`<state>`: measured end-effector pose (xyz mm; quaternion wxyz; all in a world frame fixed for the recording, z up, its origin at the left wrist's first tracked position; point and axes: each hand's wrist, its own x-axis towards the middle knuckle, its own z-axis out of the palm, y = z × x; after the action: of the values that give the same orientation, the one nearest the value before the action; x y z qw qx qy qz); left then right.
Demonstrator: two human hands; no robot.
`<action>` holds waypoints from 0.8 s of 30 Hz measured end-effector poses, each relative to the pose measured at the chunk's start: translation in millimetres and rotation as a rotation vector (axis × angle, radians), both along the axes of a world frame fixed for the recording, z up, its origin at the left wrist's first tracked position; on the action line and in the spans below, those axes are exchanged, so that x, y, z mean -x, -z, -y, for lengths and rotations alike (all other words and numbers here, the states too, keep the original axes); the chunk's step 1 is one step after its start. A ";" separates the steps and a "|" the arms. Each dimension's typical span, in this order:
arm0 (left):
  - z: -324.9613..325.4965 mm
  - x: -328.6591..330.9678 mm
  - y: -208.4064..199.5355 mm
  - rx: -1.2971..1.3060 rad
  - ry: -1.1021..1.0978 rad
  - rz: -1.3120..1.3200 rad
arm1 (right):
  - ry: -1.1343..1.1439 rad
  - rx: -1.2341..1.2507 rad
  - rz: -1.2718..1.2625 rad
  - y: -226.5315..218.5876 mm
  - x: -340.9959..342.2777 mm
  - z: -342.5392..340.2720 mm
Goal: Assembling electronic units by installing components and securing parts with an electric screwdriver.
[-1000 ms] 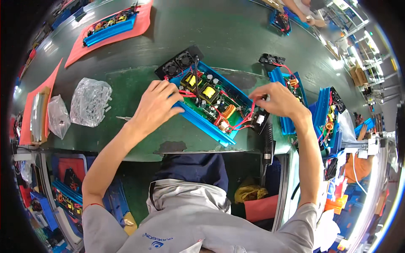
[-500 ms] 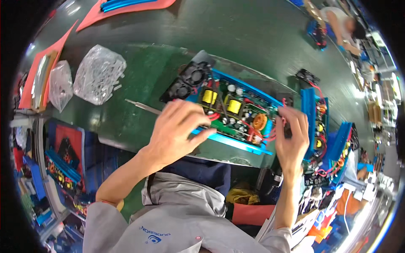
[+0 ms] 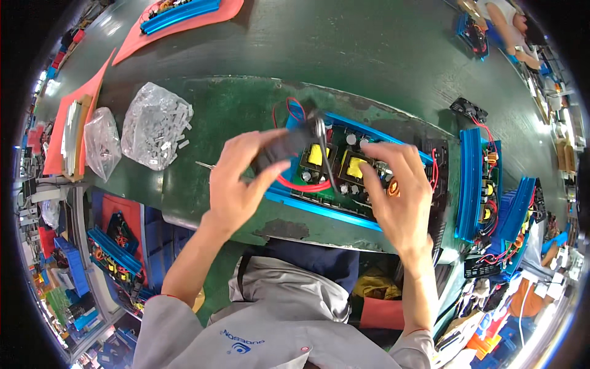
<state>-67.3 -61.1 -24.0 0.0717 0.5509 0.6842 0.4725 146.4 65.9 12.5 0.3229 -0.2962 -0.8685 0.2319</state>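
A circuit board with yellow transformers (image 3: 316, 155) sits in an open blue metal housing (image 3: 322, 211) on the bench before me. My left hand (image 3: 236, 175) is closed around a black end panel (image 3: 287, 146), tilted up over the housing's left end and blurred by motion. Thick red wires (image 3: 304, 186) and a black cable run beside it over the board. Above the board's middle, my right hand (image 3: 399, 187) has thumb and fingers apart, close to the second transformer (image 3: 355, 166); it appears to hold nothing. A dark vented panel (image 3: 440, 184) stands at the right end.
Clear plastic bags of small parts (image 3: 157, 129) lie at left, beside a slim metal rod tip (image 3: 206, 165). More blue housings with boards (image 3: 470, 184) stand at right. Another unit rests on a pink sheet (image 3: 184, 27) at the far left. A co-worker (image 3: 507, 24) is far right.
The black panel, flat at the housing's left end before, is now raised and tilted in my left hand. My right hand has moved left from the housing's right end to over the board.
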 end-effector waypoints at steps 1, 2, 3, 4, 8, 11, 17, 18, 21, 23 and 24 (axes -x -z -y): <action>3.0 4.6 6.6 -0.106 0.085 -0.053 | -0.041 0.020 0.000 -1.2 7.9 -7.1; 7.6 11.0 17.4 -0.213 0.169 -0.108 | -0.085 0.036 -0.001 -3.6 16.4 -12.1; 13.3 13.1 23.7 -0.248 0.183 -0.128 | -0.149 0.094 0.045 -4.8 25.6 -17.1; 14.2 13.5 25.4 -0.262 0.186 -0.156 | -0.227 0.076 0.060 -4.5 34.3 -22.4; 20.8 6.7 31.7 -0.269 0.205 -0.104 | -0.509 -0.040 0.144 0.6 72.7 -37.1; 23.1 5.4 34.2 -0.319 0.210 -0.121 | -0.700 -0.148 0.236 -3.8 101.3 -36.8; 22.3 -1.9 35.0 -0.235 -0.037 0.002 | -0.691 -0.242 0.254 4.0 94.6 -53.8; 17.7 -4.9 30.0 -0.220 -0.086 0.072 | -0.642 -0.281 0.180 6.3 82.7 -52.6; 9.5 0.8 25.5 -0.225 -0.067 0.050 | -0.577 -0.253 0.191 17.6 66.3 -52.9; 8.9 4.4 27.1 -0.268 -0.027 0.029 | -0.505 -0.221 0.161 17.4 67.7 -54.3; 11.4 7.1 28.8 -0.271 -0.003 0.029 | -0.486 -0.241 0.160 15.1 75.2 -51.0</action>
<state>-74.4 -72.5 -52.8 0.0057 0.5475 0.6138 0.5687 71.2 116.8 -2.6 0.2212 -0.0562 -0.9580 0.1734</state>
